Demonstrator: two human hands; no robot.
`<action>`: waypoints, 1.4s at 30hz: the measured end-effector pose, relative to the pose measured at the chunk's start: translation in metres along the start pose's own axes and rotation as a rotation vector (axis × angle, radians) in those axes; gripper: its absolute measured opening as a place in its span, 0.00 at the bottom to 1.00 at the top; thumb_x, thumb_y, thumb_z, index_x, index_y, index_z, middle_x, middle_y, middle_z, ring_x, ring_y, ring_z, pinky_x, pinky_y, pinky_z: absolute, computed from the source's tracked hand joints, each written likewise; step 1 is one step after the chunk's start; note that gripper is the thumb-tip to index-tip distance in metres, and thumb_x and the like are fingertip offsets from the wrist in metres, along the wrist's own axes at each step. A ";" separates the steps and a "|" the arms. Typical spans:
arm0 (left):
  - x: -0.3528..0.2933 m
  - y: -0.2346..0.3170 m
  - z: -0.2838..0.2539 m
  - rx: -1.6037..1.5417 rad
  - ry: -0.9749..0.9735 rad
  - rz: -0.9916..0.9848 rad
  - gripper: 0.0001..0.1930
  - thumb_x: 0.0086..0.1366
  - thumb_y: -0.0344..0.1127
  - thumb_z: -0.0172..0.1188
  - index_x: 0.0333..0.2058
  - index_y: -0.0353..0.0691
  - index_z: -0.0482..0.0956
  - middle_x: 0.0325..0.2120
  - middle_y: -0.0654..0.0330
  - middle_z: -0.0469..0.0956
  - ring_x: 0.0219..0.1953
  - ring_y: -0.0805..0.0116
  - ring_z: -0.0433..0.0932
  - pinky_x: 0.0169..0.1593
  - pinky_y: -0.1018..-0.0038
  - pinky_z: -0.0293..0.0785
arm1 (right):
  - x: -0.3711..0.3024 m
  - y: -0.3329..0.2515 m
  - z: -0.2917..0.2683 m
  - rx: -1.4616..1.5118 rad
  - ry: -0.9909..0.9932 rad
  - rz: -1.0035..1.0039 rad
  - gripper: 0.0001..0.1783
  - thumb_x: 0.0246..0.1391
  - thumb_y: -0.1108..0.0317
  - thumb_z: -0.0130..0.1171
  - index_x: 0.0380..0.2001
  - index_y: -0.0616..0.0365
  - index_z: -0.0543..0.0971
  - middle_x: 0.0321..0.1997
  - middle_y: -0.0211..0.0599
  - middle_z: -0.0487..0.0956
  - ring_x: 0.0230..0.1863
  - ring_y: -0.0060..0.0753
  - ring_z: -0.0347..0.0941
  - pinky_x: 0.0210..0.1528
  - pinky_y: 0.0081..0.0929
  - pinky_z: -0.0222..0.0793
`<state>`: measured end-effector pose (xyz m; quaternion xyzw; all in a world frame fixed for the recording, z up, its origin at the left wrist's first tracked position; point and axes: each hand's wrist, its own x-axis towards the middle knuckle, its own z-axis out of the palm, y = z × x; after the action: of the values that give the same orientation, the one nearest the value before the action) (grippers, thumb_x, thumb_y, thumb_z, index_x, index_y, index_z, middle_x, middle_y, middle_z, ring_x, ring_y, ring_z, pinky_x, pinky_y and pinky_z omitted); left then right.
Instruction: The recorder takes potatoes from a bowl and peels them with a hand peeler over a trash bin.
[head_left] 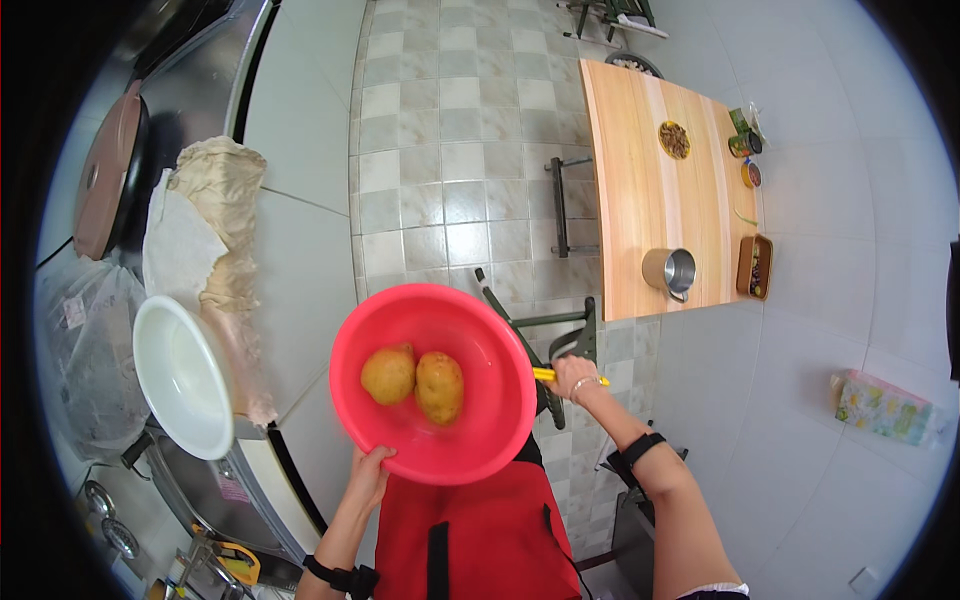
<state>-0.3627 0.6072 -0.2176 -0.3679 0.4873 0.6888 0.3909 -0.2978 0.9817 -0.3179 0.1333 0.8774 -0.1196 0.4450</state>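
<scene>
Leftmost, a clear, crumpled plastic bag point(90, 350) lies just beside a round white plastic bowl point(182, 378), which stands near the right edge of the grey metal counter point(205, 90), overlapping a creased beige cloth point(222, 185). Next comes a round, glossy pink-red basin point(480, 430), with two yellow-brown, oval potatoes point(439, 388) inside, side by side: one toward the basin's left edge, the other about its middle. The left hand point(371, 476) grips the basin's near-left rim, fingers partly hidden. By the basin's right edge, the right hand point(577, 378) is curled around a slim yellow handle point(544, 374); I cannot tell whether that touches the rim. Farther right, a pale wooden table point(640, 200) carries a cylindrical metal mug point(668, 272) by its near edge, a small plate of brown pieces point(675, 140) toward its far edge and a brown rectangular container point(755, 268) at its near right corner.
</scene>
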 end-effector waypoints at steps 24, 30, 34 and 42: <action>0.200 0.261 0.167 -0.257 0.102 0.103 0.21 0.52 0.20 0.52 0.47 0.38 0.67 0.38 0.60 0.73 0.43 0.66 0.74 0.48 0.68 0.75 | 0.307 -0.091 -0.332 -0.273 0.147 -0.241 0.07 0.47 0.65 0.57 0.30 0.47 0.82 0.35 0.30 0.81 0.41 0.32 0.77 0.38 0.29 0.71; 0.265 0.334 0.212 -0.170 0.111 0.096 0.22 0.51 0.20 0.52 0.47 0.38 0.66 0.40 0.60 0.73 0.43 0.67 0.74 0.47 0.69 0.75 | 0.381 -0.089 -0.384 -0.351 0.102 -0.305 0.07 0.49 0.64 0.57 0.32 0.47 0.82 0.35 0.28 0.81 0.41 0.30 0.77 0.38 0.30 0.70; 0.296 0.384 0.247 -0.104 0.107 0.088 0.21 0.51 0.21 0.53 0.46 0.37 0.67 0.40 0.60 0.73 0.43 0.67 0.74 0.47 0.69 0.74 | 0.439 -0.091 -0.387 -0.323 0.060 -0.251 0.09 0.51 0.64 0.55 0.33 0.46 0.82 0.36 0.28 0.81 0.41 0.30 0.77 0.36 0.33 0.71; 0.345 0.456 0.351 0.069 0.080 0.119 0.23 0.51 0.25 0.53 0.49 0.36 0.66 0.45 0.57 0.72 0.49 0.61 0.73 0.52 0.62 0.71 | 0.505 -0.103 -0.405 -0.161 0.088 -0.353 0.10 0.51 0.63 0.53 0.32 0.48 0.82 0.34 0.28 0.81 0.37 0.32 0.78 0.33 0.37 0.70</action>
<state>-0.9617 0.9059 -0.2593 -0.3519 0.5470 0.6784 0.3417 -0.9230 1.0830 -0.4867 -0.0535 0.9125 -0.1191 0.3878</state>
